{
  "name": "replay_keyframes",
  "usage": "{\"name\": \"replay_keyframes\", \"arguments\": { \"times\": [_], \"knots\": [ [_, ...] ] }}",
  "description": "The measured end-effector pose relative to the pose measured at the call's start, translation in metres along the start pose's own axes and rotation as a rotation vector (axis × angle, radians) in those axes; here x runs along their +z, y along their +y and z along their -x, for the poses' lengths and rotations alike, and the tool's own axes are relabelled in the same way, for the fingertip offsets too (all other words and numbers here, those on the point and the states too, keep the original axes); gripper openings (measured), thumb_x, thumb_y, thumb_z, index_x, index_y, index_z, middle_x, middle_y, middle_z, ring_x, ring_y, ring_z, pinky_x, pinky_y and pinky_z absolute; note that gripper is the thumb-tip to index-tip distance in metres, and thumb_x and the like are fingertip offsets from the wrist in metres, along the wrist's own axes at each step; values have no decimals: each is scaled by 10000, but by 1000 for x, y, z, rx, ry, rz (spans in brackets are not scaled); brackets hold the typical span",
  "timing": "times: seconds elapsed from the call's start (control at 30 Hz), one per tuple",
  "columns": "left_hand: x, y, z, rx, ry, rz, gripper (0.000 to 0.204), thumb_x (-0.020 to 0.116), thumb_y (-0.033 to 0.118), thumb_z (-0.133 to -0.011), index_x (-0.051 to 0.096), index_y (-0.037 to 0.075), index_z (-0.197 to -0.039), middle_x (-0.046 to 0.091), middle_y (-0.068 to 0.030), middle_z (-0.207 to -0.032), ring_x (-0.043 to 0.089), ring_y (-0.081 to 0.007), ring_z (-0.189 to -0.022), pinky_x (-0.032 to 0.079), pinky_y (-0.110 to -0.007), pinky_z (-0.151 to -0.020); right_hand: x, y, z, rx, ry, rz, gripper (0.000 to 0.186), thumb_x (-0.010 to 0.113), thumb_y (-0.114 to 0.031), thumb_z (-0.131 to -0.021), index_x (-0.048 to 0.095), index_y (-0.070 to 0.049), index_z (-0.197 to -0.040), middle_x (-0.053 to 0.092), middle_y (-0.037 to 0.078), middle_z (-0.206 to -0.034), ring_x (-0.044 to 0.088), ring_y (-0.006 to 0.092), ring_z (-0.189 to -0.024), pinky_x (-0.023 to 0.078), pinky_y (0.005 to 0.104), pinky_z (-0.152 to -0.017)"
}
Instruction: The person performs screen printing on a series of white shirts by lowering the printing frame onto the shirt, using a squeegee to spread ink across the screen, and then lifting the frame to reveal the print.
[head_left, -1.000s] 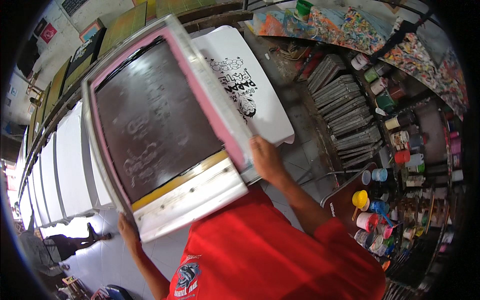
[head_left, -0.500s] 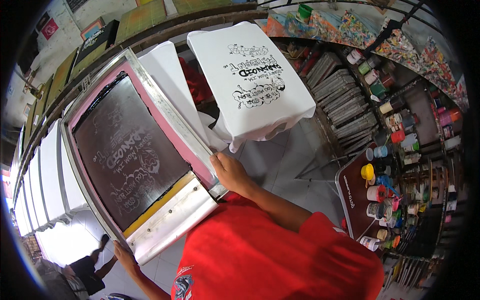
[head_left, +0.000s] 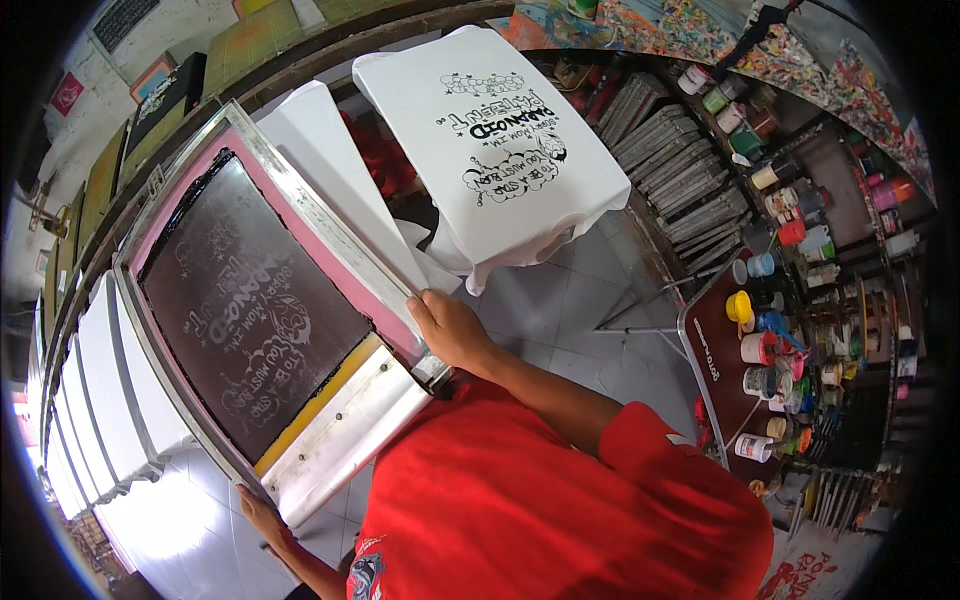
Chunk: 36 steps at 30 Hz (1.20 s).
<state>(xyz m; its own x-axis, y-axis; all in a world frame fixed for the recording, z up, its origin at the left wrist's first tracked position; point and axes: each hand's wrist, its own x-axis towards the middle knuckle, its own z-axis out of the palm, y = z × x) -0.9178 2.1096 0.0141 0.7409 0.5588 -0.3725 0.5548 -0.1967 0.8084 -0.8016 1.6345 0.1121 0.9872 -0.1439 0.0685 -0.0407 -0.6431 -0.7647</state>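
Observation:
A metal-edged screen-printing frame is held up in front of me, tilted, with pink borders and a dark mesh showing a lettered stencil. My right hand grips its right side. At the lower left corner, my left hand is wrapped round the frame, its fingers partly hidden beneath. Across the near end of the screen lies a wide squeegee with a pale metal holder and a yellow blade. Black ink lines the mesh edges. Beyond my right hand, a white shirt with a black print is stretched over a board.
More white-covered boards line the left along a curved rail. Stacked screens stand at the far right. A dark folding table holds paint pots, near crowded shelves. Tiled floor shows between.
The view has turned slightly, so the shirt board and frame sit a little further left. Both hands keep their hold on the frame. The person at the lower left has gone from view.

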Motion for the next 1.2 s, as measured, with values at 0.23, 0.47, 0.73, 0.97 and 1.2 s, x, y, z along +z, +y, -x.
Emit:
{"name": "replay_keyframes", "arguments": {
  "times": [0.23,0.47,0.73,0.97,1.2],
  "knots": [
    [28,24,-37,160,79,53,637,415,504,-1004,554,-75,-1231,600,-115,-1046,551,-203,-939,441,-310,-836,6,-3,-12,81,18,17,437,428,-347,-994,548,30,-810,590,263,-702,601,451,-724,453,517,-661],
    [10,43,-112,228,9,71,483,421,480,-1012,528,56,-805,310,59,-662,269,-74,-587,220,-271,-508,55,-34,-10,176,101,-14,440,419,-359,-1000,553,17,-815,598,258,-701,602,458,-713,444,529,-651],
    [-6,50,-170,288,-121,40,473,400,453,-1025,449,91,-725,313,57,-633,283,-79,-566,233,-278,-500,96,-48,-3,180,202,26,459,399,-371,-1007,550,21,-821,581,254,-680,586,463,-693,436,530,-649],
    [-12,46,-193,271,-210,57,483,405,444,-1026,526,46,-780,326,53,-623,281,-79,-553,225,-277,-488,109,-60,6,223,234,34,483,386,-379,-1006,559,27,-811,585,251,-675,592,460,-702,444,520,-653],
    [-7,37,-204,282,-245,57,466,400,415,-1034,515,50,-769,340,50,-622,289,-74,-552,234,-273,-486,110,-55,2,256,220,46,502,367,-399,-1008,567,28,-834,593,255,-687,596,462,-713,451,518,-667]
  ]
}}
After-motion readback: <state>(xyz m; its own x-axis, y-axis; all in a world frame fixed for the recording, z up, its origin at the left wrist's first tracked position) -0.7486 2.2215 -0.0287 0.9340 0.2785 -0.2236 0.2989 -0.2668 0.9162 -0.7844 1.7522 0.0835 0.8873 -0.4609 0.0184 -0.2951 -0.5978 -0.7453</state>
